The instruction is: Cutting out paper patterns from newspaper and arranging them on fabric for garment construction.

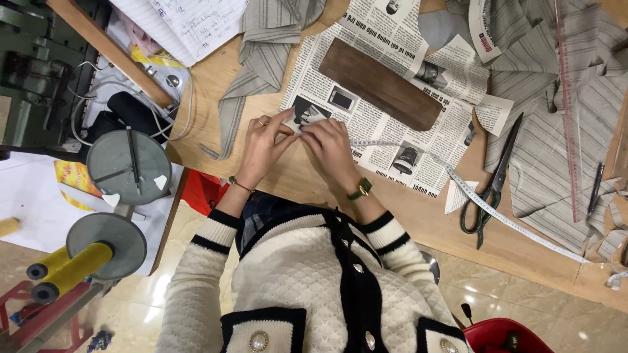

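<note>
**Newspaper sheet pinched at its near-left corner by both hands**

Newspaper, a printed black-and-white sheet (386,140), lies flat on the light wooden worktable (418,216), spread near the table's front edge. The left hand (261,147) and the right hand (330,147) meet at the sheet's near-left corner, fingertips closed together in a narrow pinch on a small pale piece (306,123) there; whether that piece is paper or cloth cannot be told. A dark brown rectangular wooden block (379,83) rests on the sheet and appears to weigh it down. A white measuring tape (497,212) runs from beside the right hand across the paper toward the table's right. Black-handled scissors (489,186) lie just right of the sheet, near grey striped fabric pieces (556,111).

Assessment: the sheet is judged light, thin and limp, prone to tearing and creasing. Hold is best taken at an edge or corner, with fingertips, both hands close together.
</note>
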